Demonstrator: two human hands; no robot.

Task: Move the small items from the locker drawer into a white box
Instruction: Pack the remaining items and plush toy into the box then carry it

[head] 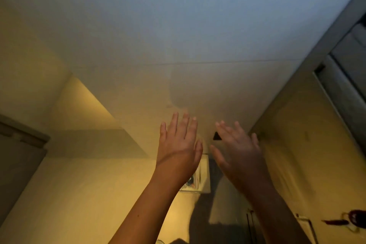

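- Left hand (179,140) and right hand (235,148): raised, fingers spread, holding nothing.
- Pale container (205,172) of small items (191,181) lies between the wrists (drawer or box, unclear).
- Risk: in dim light, with the hands half hiding it, a blind reach could knock it.

A pale, shallow container (205,174), drawer or box unclear, shows low in the frame between the raised arms, its left part hidden behind the left hand (178,144). Small items (191,182), dark and orange but too blurred to identify, lie inside near its lower edge.
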